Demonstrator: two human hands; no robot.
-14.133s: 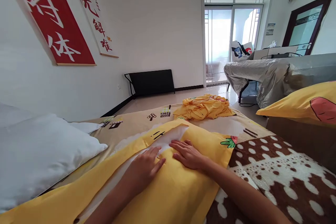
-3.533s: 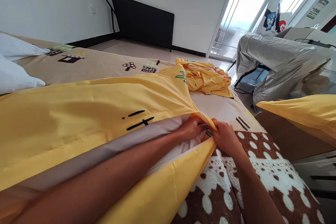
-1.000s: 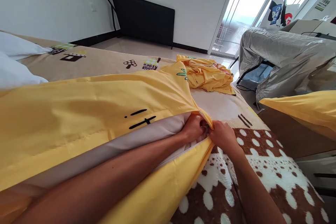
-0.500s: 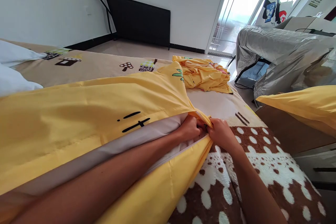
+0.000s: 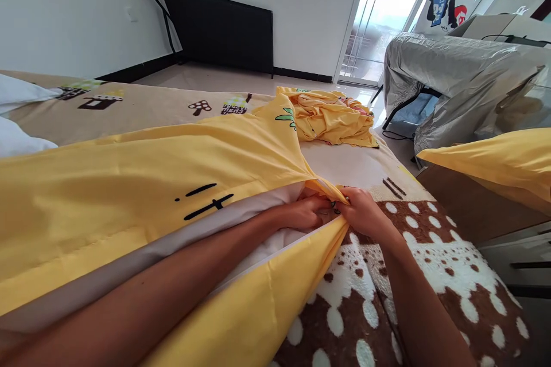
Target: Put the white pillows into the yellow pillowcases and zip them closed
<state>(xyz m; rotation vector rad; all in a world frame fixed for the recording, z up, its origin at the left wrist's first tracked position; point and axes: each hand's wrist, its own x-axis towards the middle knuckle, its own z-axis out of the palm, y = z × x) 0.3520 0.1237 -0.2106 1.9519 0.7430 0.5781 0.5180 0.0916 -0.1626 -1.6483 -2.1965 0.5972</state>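
A yellow duvet cover (image 5: 142, 172) with black printed marks lies across the bed, its long side opening gaping and pale white cloth (image 5: 275, 246) showing inside. My left hand (image 5: 305, 212) reaches through this opening, fingers closed at its far right end, apparently on the cover's edge; the fingertips are partly hidden. Facing it, my right hand (image 5: 361, 212) grips the bunched corner of the opening from outside. Between the two hands the cloth is twisted tight. A small dark detail shows by the fingertips, too small to name.
Beneath lies a brown-and-cream patterned blanket (image 5: 413, 275). A crumpled yellow cloth (image 5: 331, 120) sits at the bed's far edge, white pillows (image 5: 21, 140) at left. Beyond stand a black folded panel (image 5: 219, 28) and furniture under silvery sheeting (image 5: 451, 63). Another yellow cloth (image 5: 499, 155) juts in at right.
My left hand has shifted slightly within the opening, from a tighter fist to fingers stretched more toward the right hand. My right hand keeps its grip. The view has turned slightly.
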